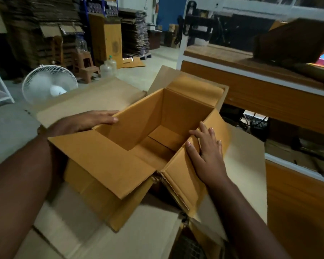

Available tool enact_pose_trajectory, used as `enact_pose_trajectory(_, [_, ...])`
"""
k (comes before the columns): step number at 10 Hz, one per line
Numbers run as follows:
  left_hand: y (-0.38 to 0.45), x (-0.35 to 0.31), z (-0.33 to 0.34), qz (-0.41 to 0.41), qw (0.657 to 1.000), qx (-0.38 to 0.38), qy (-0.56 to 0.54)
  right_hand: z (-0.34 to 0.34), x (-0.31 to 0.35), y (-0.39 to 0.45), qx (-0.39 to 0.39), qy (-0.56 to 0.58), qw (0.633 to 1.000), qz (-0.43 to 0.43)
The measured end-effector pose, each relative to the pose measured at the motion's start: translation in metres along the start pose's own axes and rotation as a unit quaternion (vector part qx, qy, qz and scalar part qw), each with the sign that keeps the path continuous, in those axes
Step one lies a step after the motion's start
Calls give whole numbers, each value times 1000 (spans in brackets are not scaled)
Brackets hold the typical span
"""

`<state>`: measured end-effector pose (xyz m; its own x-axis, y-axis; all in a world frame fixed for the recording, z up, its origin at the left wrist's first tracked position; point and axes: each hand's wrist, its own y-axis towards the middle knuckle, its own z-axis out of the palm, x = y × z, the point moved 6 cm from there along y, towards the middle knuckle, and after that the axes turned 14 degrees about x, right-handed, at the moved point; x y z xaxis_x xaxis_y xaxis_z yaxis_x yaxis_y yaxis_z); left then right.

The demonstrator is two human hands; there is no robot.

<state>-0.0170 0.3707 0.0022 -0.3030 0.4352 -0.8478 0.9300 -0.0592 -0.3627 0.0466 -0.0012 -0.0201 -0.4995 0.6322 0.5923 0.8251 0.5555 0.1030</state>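
An open brown cardboard box (142,116) stands in the middle of the view with all its top flaps folded outward and nothing inside. My left hand (88,121) lies with straight fingers against the outside of the box's left wall, near the top edge. My right hand (207,152) rests flat with spread fingers on the right flap, fingertips at the box's rim. The near flap (105,161) juts toward me.
The box sits on flattened cardboard sheets (138,236). A white floor fan (49,85) stands to the left. White-framed shelving with wooden boards (269,86) lines the right side. Stacks of flat cartons (135,32) and a plastic stool (86,66) stand at the back.
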Motion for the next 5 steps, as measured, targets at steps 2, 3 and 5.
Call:
enact_pose_trajectory(2, [-6,-10,-2,-38,998,-14,43,-4,2,-6,6,-14,1000,2])
enact_pose_trajectory(3, [-20,-21,-14,-50,992,-42,112,-15,3,-10,42,-46,998,10])
enact_pose_trajectory(5, [-45,-74,-16,16,982,-111,149,-57,3,-26,17,-63,998,19])
